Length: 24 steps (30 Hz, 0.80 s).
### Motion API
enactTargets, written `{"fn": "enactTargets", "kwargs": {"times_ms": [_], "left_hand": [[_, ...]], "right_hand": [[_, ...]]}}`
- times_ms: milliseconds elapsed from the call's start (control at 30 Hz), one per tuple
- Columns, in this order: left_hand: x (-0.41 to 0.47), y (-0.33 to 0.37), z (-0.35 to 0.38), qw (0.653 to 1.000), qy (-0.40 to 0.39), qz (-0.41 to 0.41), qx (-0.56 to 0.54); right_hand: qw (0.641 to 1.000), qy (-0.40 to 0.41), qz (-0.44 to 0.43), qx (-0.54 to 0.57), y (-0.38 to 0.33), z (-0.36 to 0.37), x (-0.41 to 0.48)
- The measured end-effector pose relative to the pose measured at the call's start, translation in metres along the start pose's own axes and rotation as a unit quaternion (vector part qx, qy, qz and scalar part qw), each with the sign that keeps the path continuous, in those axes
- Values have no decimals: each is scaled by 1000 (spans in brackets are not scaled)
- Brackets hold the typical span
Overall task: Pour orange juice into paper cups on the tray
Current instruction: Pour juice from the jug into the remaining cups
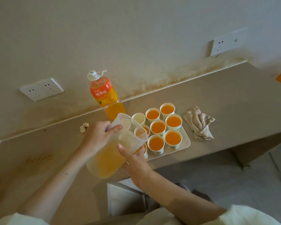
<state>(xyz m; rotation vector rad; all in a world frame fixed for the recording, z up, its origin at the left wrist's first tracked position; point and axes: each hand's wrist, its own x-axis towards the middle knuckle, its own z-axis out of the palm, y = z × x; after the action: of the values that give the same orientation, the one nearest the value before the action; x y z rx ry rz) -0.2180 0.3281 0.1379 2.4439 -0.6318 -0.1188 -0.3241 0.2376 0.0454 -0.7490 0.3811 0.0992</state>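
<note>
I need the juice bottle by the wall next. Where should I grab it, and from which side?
Grip the juice bottle at the narrower waist just under its label, coming from the front-left. It stands upright at the wall, and the paper cups crowd its right.

A crumpled cloth (199, 125) and a paper wad (84, 127) lie on the counter (234, 98), beneath wall sockets (41, 89).

I wear a pale cream top with short, loose sleeves, my left sleeve (15, 219) and right sleeve (250, 215). Below them my arms are bare down to my left hand (99, 135) and right hand (135, 161). A small mole (66, 173) sits on my left forearm.
</note>
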Motion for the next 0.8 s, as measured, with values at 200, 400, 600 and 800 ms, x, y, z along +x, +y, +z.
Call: {"fn": "enactTargets", "kwargs": {"times_ms": [200, 400, 600, 800], "left_hand": [[-8, 19, 13, 1000, -13, 16, 21], [-7, 25, 22, 998, -42, 20, 30], [-6, 30, 25, 998, -47, 23, 35], [-3, 34, 26, 997, -57, 20, 46]], "right_hand": [[999, 45, 9, 28, 7, -9, -4], [997, 55, 41, 26, 12, -17, -4], [996, 55, 52, 43, 13, -21, -5], [995, 43, 59, 61, 12, -21, -3]]}}
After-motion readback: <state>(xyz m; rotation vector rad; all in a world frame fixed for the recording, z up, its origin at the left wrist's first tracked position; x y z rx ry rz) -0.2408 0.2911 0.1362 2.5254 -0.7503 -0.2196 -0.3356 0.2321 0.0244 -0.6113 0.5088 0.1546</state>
